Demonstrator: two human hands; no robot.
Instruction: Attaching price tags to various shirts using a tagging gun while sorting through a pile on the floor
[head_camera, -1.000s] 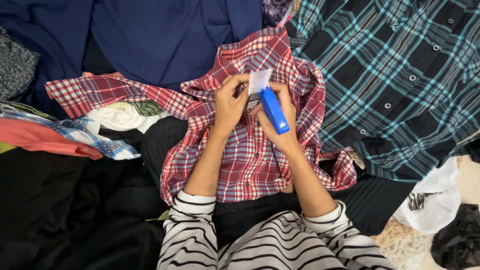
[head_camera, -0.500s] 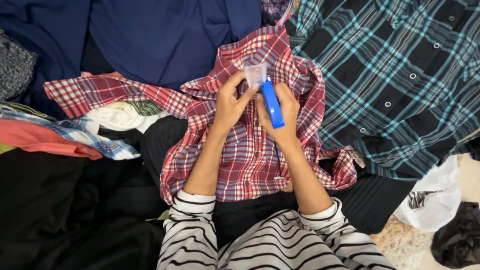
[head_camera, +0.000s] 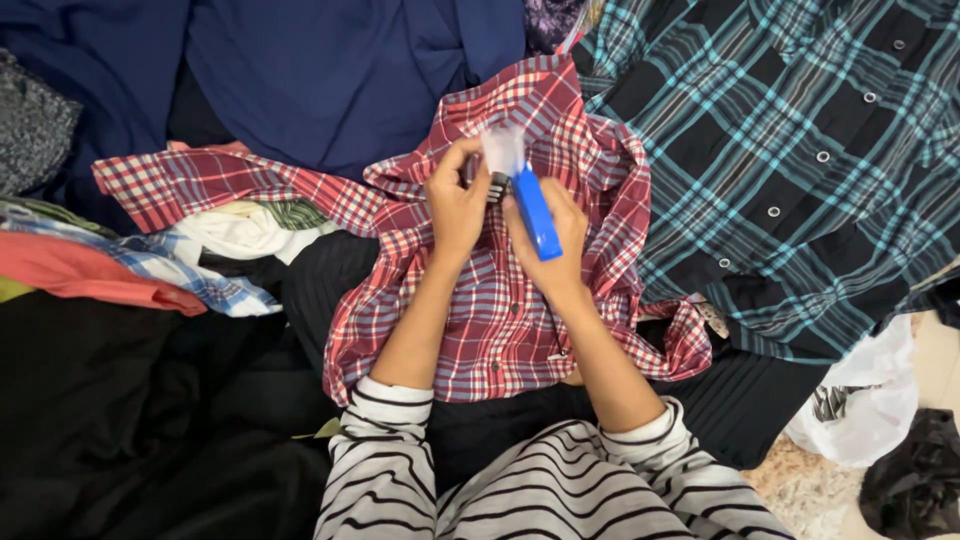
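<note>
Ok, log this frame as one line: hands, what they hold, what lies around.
left hand: on clear cap | right hand: grips blue handheld device | beneath: red plaid shirt | right: teal plaid shirt | above: navy garment

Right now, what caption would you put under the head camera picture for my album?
Two hands, left hand and right hand, hold a blue gadget with a clear cap over a red plaid shirt among piled clothes.
</note>
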